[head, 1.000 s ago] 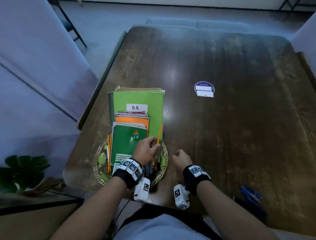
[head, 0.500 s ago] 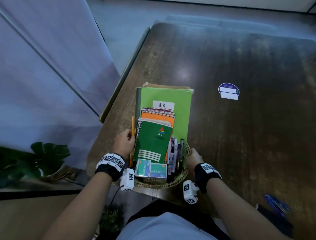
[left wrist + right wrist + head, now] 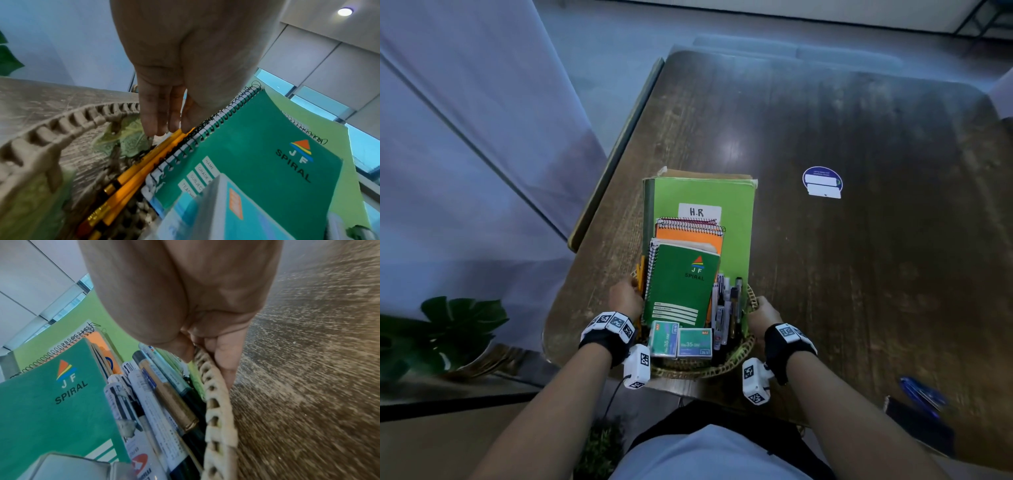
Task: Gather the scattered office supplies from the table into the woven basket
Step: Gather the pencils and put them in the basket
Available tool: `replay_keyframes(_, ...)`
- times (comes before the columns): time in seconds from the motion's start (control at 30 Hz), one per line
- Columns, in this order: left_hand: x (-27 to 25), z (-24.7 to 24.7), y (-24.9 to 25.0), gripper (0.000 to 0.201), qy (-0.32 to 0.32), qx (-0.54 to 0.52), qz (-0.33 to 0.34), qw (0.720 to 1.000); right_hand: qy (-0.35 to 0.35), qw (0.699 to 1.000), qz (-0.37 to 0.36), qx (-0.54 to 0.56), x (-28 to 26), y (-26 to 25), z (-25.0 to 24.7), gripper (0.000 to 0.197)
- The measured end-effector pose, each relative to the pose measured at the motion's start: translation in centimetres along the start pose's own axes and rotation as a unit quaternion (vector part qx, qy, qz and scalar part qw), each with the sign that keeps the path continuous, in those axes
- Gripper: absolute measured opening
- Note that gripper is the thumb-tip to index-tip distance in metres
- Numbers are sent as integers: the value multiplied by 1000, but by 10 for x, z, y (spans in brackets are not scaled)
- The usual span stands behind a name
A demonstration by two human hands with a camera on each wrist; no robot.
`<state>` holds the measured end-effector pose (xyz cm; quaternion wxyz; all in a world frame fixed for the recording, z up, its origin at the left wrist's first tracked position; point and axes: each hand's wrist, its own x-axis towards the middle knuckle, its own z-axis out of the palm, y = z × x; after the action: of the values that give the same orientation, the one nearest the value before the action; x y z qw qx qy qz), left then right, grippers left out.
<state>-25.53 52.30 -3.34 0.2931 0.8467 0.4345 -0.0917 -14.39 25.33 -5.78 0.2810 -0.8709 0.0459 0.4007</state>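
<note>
Woven basket at the near edge of the counter, already loaded: green folder, orange notebook and green spiral notebook stacked, pencils at left, pens at right, 2 staple boxes in front. Right hand pinching the rim, thumb inside and fingers outside; left hand loosely extended, fingertips on the pencils, gripping nothing. Nearly done, judging by the layout: only a round blue label and something blurred and blue visible outside the basket.
</note>
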Motion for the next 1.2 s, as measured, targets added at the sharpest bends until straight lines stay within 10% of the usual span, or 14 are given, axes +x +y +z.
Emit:
replay_keyframes(0.63,-8,-10,-2,15,18,-19,41,999,6,1000,8,-3,7,7,7,42)
replay_keyframes(1.2,-48,15,65,16,-38,-92,256,962,13,991,-2,132,-22,65,-37,13)
